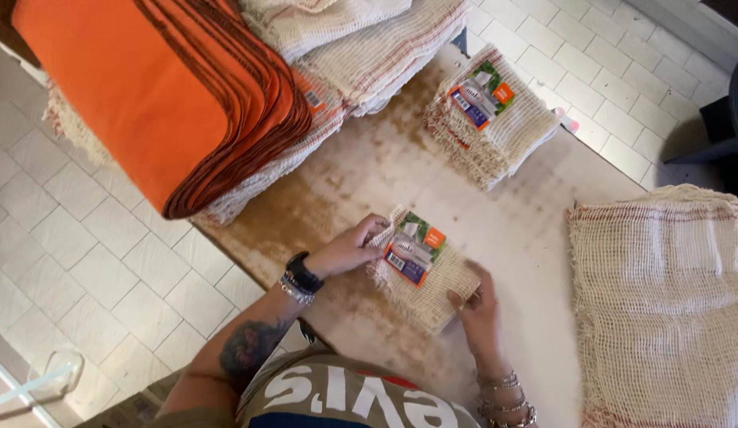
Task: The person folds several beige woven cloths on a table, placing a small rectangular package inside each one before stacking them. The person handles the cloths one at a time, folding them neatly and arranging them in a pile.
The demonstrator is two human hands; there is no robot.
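— Lying flat on the pale, stained surface [511,230], close to the body: a folded cream mesh cloth [427,287], loosely woven, fringed at the edges, with a colourful paper label [415,252] on top, green and orange at one end, dark blue at the other.

— Held how?

— Pinched from both sides. Left hand [349,250] bent at the wrist, dark watch and beaded bracelets above it, fingertips closed on the cloth's upper-left corner just beside the label. Right hand [478,305] laid on the lower-right edge, fingers curled over the weave, a ring showing, bracelets on the wrist. Each grip narrow and closed on the cloth, not spread.

— And further out?

— To the right, well apart, a broad stack of open mesh cloths [662,301] with faint red stripes. Beyond, near the far edge, a pile of labelled folded cloths [488,115] of the same kind. Farthest, at upper left, a thick stack of orange cloths [147,95] hanging over the edge, and beside it folded cream cloths [361,40] with red lines.
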